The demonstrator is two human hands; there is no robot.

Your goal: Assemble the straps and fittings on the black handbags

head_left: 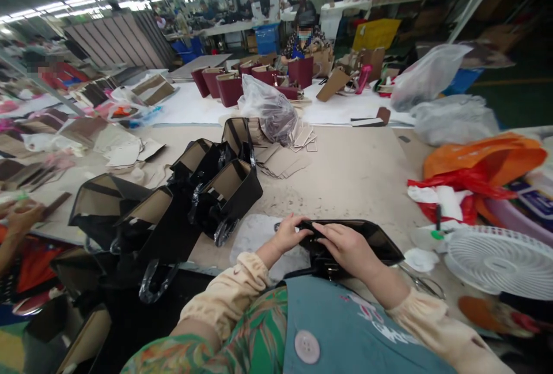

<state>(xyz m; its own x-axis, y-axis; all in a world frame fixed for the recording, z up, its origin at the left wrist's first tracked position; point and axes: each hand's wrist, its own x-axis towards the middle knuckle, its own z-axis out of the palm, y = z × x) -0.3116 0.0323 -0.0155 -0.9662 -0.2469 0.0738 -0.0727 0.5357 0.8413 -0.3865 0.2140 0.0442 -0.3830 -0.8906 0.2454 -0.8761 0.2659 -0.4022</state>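
A flat, glossy black paper bag lies on the worktable right in front of me. My left hand grips its near left edge with curled fingers. My right hand lies on top of the bag, fingers pressed down on its upper edge. Several finished black bags with brown cardboard insides and clear handles lie tipped over to my left.
Stacked brown card pieces and a clear plastic sack sit mid-table. A white fan, scissors and orange and red plastic bags crowd the right. Maroon bags and a seated person are opposite. Another person's hand is at far left.
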